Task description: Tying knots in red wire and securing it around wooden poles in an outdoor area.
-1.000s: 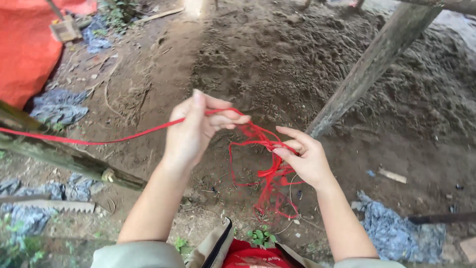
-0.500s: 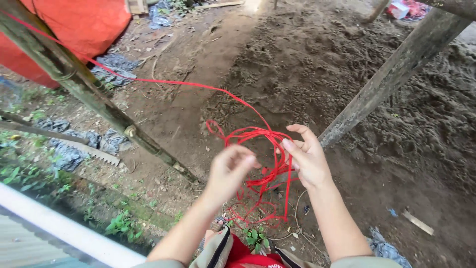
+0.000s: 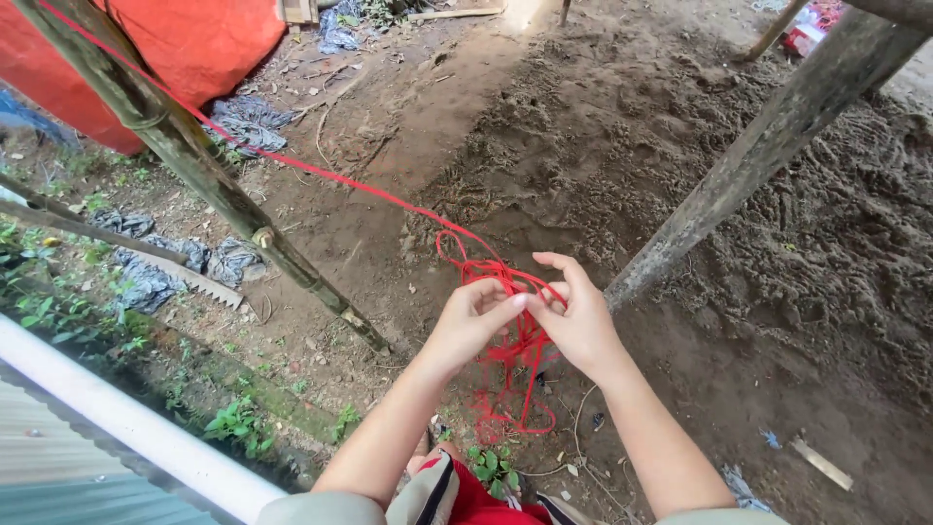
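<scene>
Across the whole frame lies bare brown dirt ground (image 3: 603,146), loose and raked-looking on the right, packed smoother toward the upper middle. In the upper left of the frame hangs an orange-red tarp (image 3: 194,39), and in front of it a mossy bamboo pole (image 3: 204,185) slants down from the top left corner toward the lower middle. A weathered wooden post (image 3: 768,146) leans the other way, from the upper right corner down to just beside your hands. Along the lower left runs a white pipe (image 3: 126,428), with green weeds next to it, and a hand saw (image 3: 199,280) lies on the ground near crumpled grey plastic scraps (image 3: 146,277).

At the centre of the frame, the red string (image 3: 321,173) runs taut from the top left corner, past the bamboo pole, down to your hands. That long stretch looks straightened out already. What is left, as far as you can judge from here, is the tangle: a loose bundle of red loops (image 3: 515,379) hangs below your hands, well snarled and dangling toward the ground.

Your left hand (image 3: 466,326) and your right hand (image 3: 583,326) meet just below centre, touching at the fingertips. The fingers of both are closed in a pinch on the string where the taut line meets the tangle, your right index finger raised a little above the rest.
</scene>
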